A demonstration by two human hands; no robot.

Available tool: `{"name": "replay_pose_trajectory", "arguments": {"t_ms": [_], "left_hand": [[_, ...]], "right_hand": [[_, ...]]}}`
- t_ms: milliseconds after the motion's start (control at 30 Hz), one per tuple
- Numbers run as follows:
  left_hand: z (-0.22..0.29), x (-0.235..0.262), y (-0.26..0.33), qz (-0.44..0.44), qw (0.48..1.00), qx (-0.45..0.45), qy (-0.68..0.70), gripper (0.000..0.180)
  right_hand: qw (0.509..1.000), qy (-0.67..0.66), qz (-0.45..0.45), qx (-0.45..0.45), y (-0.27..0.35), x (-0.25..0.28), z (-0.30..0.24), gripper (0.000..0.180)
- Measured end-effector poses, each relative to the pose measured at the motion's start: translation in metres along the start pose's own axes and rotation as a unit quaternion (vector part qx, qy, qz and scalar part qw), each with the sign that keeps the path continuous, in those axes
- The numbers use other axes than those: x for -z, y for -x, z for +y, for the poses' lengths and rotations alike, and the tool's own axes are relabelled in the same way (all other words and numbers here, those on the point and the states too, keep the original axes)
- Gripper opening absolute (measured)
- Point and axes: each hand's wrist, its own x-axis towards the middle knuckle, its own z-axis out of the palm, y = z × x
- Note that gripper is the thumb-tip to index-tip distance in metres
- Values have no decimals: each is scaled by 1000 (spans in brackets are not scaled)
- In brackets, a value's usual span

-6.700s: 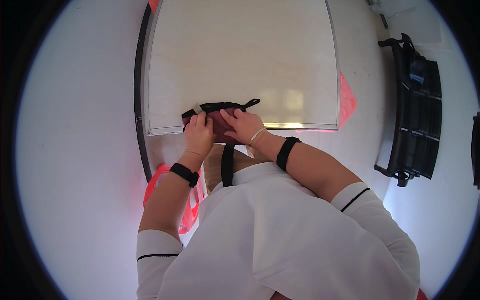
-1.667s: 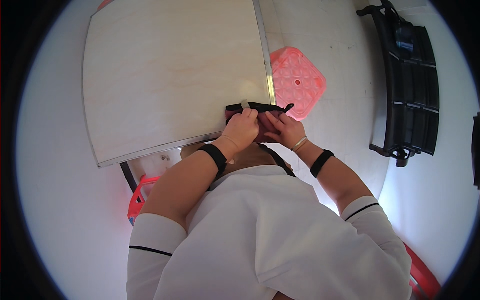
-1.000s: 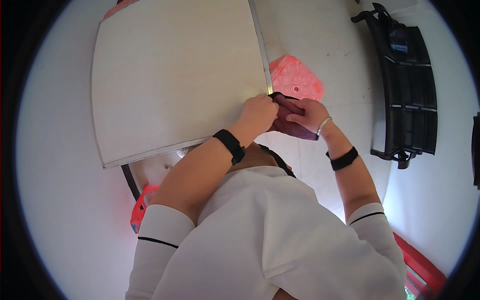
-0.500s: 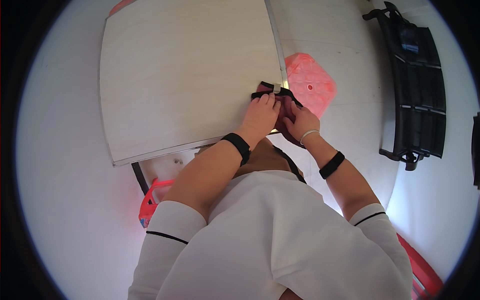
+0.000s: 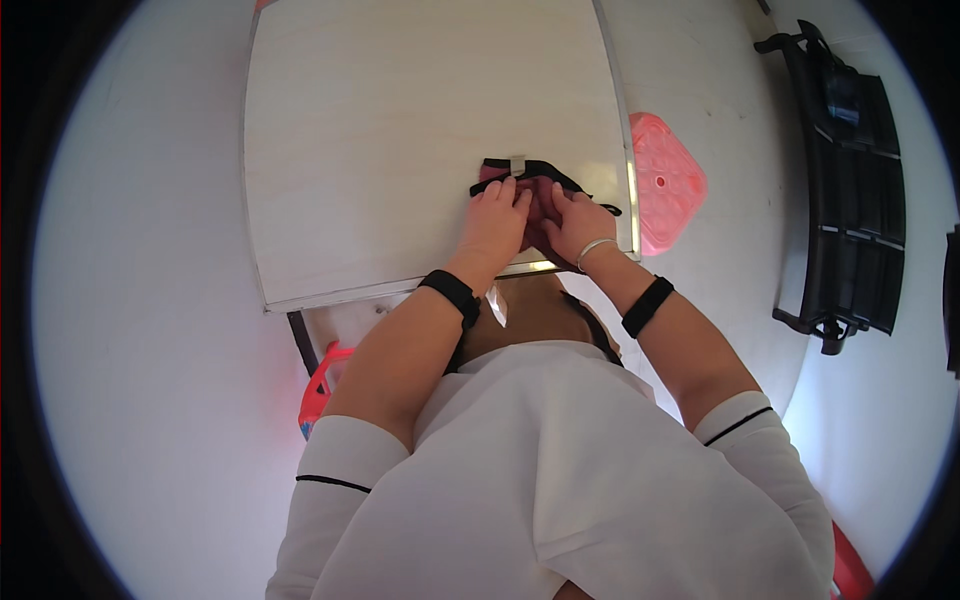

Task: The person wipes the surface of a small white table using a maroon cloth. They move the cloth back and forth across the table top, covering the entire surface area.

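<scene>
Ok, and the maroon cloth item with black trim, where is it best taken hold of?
Probably by its black loop, coming from the right: the loop sticks out past the right hand and looks narrow enough to pinch. The near side of the maroon cloth item seems a poorer choice, as the left hand and right hand cover much of it and the cloth looks bunched.

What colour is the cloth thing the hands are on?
The cloth thing is maroon, with black edging. It shows best in the head view.
</scene>
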Motion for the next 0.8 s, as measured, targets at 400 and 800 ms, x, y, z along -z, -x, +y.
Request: {"name": "replay_pose_trajectory", "arguments": {"t_ms": [400,800], "left_hand": [[57,48,4,47,995,86,-25,42],[64,53,11,46,993,106,-14,42]], "right_hand": [[999,-4,-10,50,31,61,18,58],[998,-18,-9,60,35,58,20,56]]}}
